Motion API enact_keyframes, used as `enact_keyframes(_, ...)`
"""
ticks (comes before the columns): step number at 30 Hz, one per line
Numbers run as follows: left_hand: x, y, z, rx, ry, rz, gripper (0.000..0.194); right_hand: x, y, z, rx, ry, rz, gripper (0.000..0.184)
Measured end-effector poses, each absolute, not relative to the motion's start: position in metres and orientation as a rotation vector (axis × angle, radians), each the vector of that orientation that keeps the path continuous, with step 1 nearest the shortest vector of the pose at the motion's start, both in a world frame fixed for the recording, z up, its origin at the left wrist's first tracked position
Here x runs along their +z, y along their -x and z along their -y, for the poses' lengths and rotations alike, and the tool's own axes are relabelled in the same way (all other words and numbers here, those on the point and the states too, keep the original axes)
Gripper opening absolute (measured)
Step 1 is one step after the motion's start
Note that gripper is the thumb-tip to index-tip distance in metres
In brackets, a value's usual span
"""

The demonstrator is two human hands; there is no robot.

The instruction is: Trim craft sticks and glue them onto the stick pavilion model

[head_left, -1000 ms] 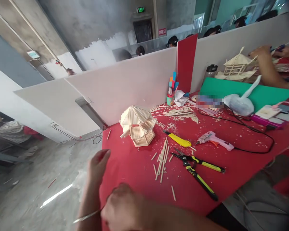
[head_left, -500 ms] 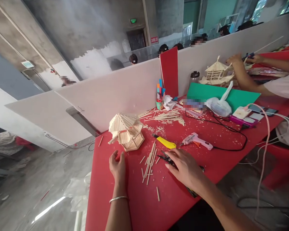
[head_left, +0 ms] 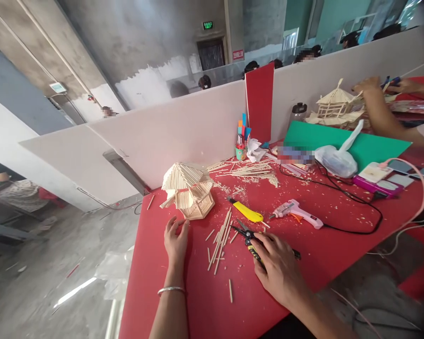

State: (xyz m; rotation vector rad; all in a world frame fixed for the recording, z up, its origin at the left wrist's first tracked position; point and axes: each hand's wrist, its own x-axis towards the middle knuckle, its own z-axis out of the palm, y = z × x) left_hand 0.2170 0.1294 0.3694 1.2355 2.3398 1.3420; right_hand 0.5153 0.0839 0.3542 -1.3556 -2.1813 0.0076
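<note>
My left hand (head_left: 175, 238) is over the red table, empty, its fingers loosely bent and the thumb apart. Just beyond its fingertips stands a small pavilion-like model (head_left: 191, 190) built of thin wooden sticks. My right hand (head_left: 277, 266) curls over the black-and-yellow handles of cutting pliers (head_left: 249, 235), whose jaws are spread and point left; the palm hides part of the handles. Several loose wooden sticks (head_left: 219, 240) lie between my hands, with a single short stick (head_left: 230, 291) nearer to me. Past the pliers lies a yellow utility knife (head_left: 246, 212).
A pink glue gun (head_left: 297, 214) with a black cord lies to the right. More sticks (head_left: 250, 169) and shavings are at the back, near a pen cup (head_left: 240, 151). A green board (head_left: 346, 143) and a white partition (head_left: 183, 122) stand behind. A co-worker's arm (head_left: 378, 106) is at right.
My right hand has drawn back from above the pliers' jaws onto the handles, so the jaws show more. The left hand stays near the model. The whole view has shifted slightly.
</note>
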Motion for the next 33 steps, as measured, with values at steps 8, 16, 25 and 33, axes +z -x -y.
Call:
enact_keyframes(8, 0.356, -0.212, -0.136, 1.058, -1.756, -2.211, 0.035, 0.351, -0.519, -0.092, 0.061, 1.223, 2.155, 0.032)
enact_keyframes(16, 0.349, -0.208, -0.14, 0.95, -1.755, -2.322, 0.055, 0.349, -0.535, -0.096, 0.086, 1.145, 2.06, 0.026)
enact_keyframes(25, 0.35, -0.208, -0.144, 0.98, -1.761, -2.323, 0.055, 0.344, -0.633, -0.145, -0.372, 1.824, 1.89, 0.03)
enact_keyframes(33, 0.35, -0.21, -0.141, 1.023, -1.761, -2.32, 0.048, 0.346, -0.634, -0.187, -0.306, 2.021, 1.989, 0.033)
